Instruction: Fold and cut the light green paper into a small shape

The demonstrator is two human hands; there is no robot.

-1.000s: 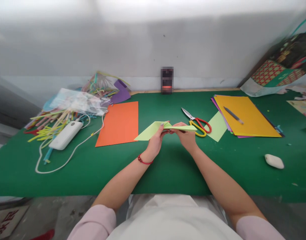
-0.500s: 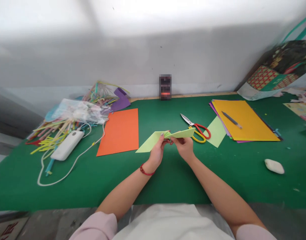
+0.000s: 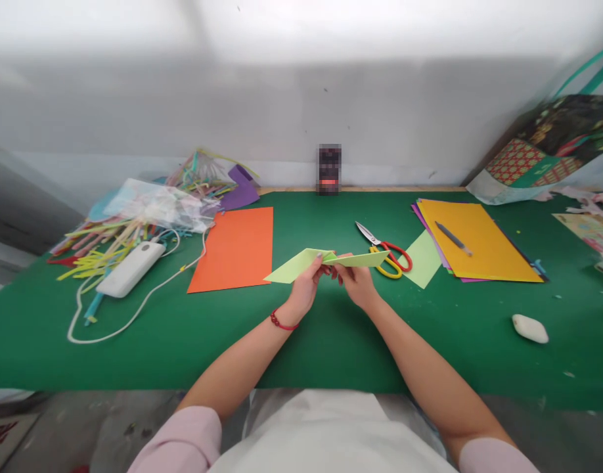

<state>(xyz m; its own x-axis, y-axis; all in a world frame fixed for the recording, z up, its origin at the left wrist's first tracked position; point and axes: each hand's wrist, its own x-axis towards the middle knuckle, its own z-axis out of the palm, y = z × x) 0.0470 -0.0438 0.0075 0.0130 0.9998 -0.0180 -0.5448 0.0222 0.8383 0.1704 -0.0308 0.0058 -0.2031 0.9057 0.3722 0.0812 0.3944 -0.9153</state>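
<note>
A folded sheet of light green paper (image 3: 292,265) is held above the table between my two hands. My left hand (image 3: 306,284) pinches it near the middle fold, thumb on top. On the other side my right hand (image 3: 357,282) grips the paper from below, its fingertips close to the left ones; some fingers are hidden under the sheet. Just beyond my right hand lie scissors (image 3: 386,253) with one red and one yellow handle. Another light green piece of paper (image 3: 422,261) is flat on the table beside them.
Left of my hands are an orange sheet (image 3: 235,249), a white power bank (image 3: 131,268) with a cable, and a heap of paper strips (image 3: 104,244). To the right are stacked coloured sheets (image 3: 483,243), a pen (image 3: 453,238) and a white case (image 3: 530,328). A phone (image 3: 330,169) leans against the wall.
The view has tilted slightly. Both hands still hold the light green paper, and its left part looks a little flatter than before. Nothing has been let go.
</note>
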